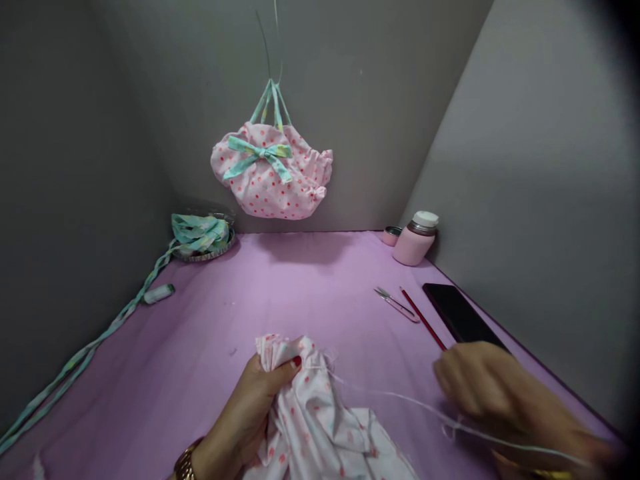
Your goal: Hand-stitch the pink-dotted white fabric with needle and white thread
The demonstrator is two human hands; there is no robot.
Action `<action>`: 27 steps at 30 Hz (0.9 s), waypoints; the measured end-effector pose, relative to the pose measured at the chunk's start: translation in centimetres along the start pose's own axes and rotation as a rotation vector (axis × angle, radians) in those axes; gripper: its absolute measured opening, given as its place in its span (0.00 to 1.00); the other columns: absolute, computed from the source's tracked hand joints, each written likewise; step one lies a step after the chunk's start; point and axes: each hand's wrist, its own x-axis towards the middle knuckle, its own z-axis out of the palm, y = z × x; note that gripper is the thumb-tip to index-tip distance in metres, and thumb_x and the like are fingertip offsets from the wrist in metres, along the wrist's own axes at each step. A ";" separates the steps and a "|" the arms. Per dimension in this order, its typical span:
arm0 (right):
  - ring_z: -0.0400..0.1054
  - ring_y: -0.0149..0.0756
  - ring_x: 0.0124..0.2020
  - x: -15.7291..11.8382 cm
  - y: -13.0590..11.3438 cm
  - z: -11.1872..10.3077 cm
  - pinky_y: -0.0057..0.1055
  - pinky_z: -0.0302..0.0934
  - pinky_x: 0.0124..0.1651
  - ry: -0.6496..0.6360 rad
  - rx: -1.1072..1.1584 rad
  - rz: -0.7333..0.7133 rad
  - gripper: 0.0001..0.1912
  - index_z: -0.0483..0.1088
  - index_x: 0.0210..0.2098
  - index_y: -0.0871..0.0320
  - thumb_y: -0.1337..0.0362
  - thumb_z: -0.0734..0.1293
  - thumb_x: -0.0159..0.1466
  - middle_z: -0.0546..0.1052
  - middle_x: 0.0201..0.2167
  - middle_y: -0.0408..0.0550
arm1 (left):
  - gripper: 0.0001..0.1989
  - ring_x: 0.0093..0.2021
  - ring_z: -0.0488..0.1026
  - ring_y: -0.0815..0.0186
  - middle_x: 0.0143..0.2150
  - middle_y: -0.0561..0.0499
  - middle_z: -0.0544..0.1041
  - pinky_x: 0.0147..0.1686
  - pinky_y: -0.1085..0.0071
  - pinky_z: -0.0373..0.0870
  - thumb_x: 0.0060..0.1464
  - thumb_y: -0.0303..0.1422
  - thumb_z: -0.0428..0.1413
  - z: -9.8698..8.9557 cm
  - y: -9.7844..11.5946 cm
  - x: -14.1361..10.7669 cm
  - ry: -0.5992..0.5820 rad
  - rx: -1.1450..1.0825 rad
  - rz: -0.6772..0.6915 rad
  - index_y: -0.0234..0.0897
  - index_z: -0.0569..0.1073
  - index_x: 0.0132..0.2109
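My left hand (255, 393) is closed on a gathered piece of white-pink dotted fabric (320, 413), its thumb pressing the bunched top edge. The lower folds of the cloth hang toward the bottom of the view. From the gathers a pale thread (400, 395) runs rightward, with a small loop in it, to my right hand (480, 387). That hand is blurred by motion, its fingers curled; what they grip is hidden. Beyond it lie a red pencil (423, 318), pink-handled thread snips (397, 305) and a black phone (463, 313).
A dotted pink cloth item with a green bow (270, 173) hangs at the back wall. Green fabric strips (200, 231) fill a tray (217, 252) and trail left past a small white roll (159, 294). A pink jar (414, 243) and pink tin (391, 236) stand back right on the purple cloth (300, 287).
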 end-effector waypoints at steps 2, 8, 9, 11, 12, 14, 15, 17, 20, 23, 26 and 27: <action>0.57 0.23 0.17 1.2 0.3 1.2 0.21 0.49 0.21 0.191 -0.050 0.137 0.18 0.71 0.16 0.57 0.48 0.70 0.48 0.67 0.15 0.42 | 0.07 0.25 0.72 0.64 0.26 0.47 0.76 0.29 0.68 0.70 0.44 0.28 0.60 0.1 0.1 -0.1 -0.002 0.012 0.013 0.33 0.72 0.33; 0.49 0.21 0.16 6.8 3.3 6.7 0.20 0.43 0.18 0.489 -0.084 0.454 0.08 0.73 0.28 0.63 0.64 0.71 0.50 0.61 0.14 0.36 | 0.06 0.26 0.72 0.65 0.27 0.47 0.75 0.29 0.70 0.69 0.43 0.27 0.60 0.3 0.2 -0.1 -0.050 -0.007 0.032 0.33 0.71 0.32; 0.47 0.20 0.15 7.2 3.6 7.4 0.19 0.42 0.18 0.459 -0.085 0.473 0.07 0.73 0.27 0.63 0.66 0.71 0.50 0.60 0.13 0.35 | 0.06 0.25 0.72 0.66 0.26 0.48 0.75 0.28 0.70 0.69 0.43 0.27 0.60 0.2 0.2 -0.1 -0.048 -0.008 0.034 0.33 0.71 0.32; 0.48 0.20 0.15 7.4 3.9 8.0 0.19 0.43 0.18 0.380 -0.044 0.452 0.07 0.72 0.24 0.64 0.66 0.71 0.49 0.60 0.13 0.35 | 0.05 0.24 0.71 0.67 0.24 0.50 0.73 0.26 0.71 0.68 0.43 0.28 0.60 0.2 0.0 -0.1 -0.036 0.004 0.034 0.34 0.71 0.31; 0.50 0.20 0.16 7.2 3.9 8.0 0.19 0.45 0.19 0.343 -0.008 0.418 0.08 0.72 0.23 0.64 0.64 0.71 0.50 0.61 0.14 0.36 | 0.06 0.23 0.70 0.68 0.24 0.50 0.73 0.25 0.72 0.68 0.43 0.28 0.60 0.1 0.0 -0.1 -0.029 0.008 0.030 0.34 0.71 0.30; 0.54 0.21 0.18 6.7 3.9 7.5 0.20 0.49 0.22 0.293 0.059 0.348 0.11 0.72 0.22 0.65 0.61 0.71 0.51 0.66 0.16 0.39 | 0.06 0.22 0.70 0.68 0.23 0.51 0.73 0.24 0.72 0.68 0.42 0.28 0.61 0.2 -0.1 -0.1 -0.031 0.010 0.013 0.34 0.71 0.30; 0.56 0.22 0.19 6.5 3.8 7.2 0.21 0.50 0.23 0.290 0.068 0.322 0.12 0.73 0.23 0.65 0.60 0.71 0.51 0.67 0.17 0.41 | 0.06 0.22 0.70 0.67 0.23 0.50 0.74 0.25 0.71 0.68 0.42 0.28 0.61 0.2 -0.1 -0.2 -0.041 0.009 0.006 0.34 0.71 0.30; 0.58 0.24 0.20 6.1 3.5 6.5 0.22 0.52 0.24 0.332 -0.001 0.283 0.12 0.74 0.24 0.64 0.59 0.70 0.53 0.70 0.19 0.43 | 0.07 0.23 0.72 0.65 0.24 0.49 0.75 0.27 0.69 0.69 0.42 0.29 0.61 0.3 0.0 -0.3 -0.052 0.005 0.000 0.34 0.71 0.30; 0.61 0.27 0.23 5.8 2.9 5.9 0.23 0.55 0.27 0.432 -0.160 0.198 0.12 0.75 0.26 0.63 0.58 0.67 0.57 0.72 0.22 0.45 | 0.06 0.25 0.73 0.62 0.25 0.46 0.76 0.30 0.65 0.70 0.44 0.29 0.60 0.4 0.3 -0.4 -0.052 -0.008 0.002 0.33 0.71 0.32; 0.62 0.26 0.22 5.4 2.3 5.5 0.23 0.55 0.26 0.369 -0.078 0.099 0.13 0.76 0.27 0.62 0.57 0.68 0.57 0.72 0.21 0.45 | 0.05 0.26 0.74 0.61 0.27 0.44 0.77 0.31 0.65 0.71 0.45 0.28 0.59 0.3 0.3 -0.5 -0.054 -0.010 0.010 0.33 0.71 0.32; 0.58 0.23 0.15 4.5 2.0 4.6 0.21 0.52 0.21 -0.041 0.129 0.037 0.17 0.76 0.23 0.60 0.52 0.67 0.56 0.67 0.14 0.42 | 0.05 0.27 0.74 0.61 0.28 0.45 0.78 0.31 0.65 0.71 0.46 0.28 0.59 0.2 0.2 -0.4 -0.025 0.005 0.023 0.34 0.72 0.33; 0.57 0.22 0.14 4.0 1.9 4.2 0.20 0.53 0.20 -0.253 0.187 -0.023 0.20 0.75 0.19 0.59 0.50 0.66 0.57 0.66 0.12 0.41 | 0.05 0.27 0.75 0.61 0.28 0.45 0.78 0.31 0.65 0.71 0.46 0.28 0.59 0.1 0.2 -0.3 -0.016 0.008 0.022 0.34 0.72 0.33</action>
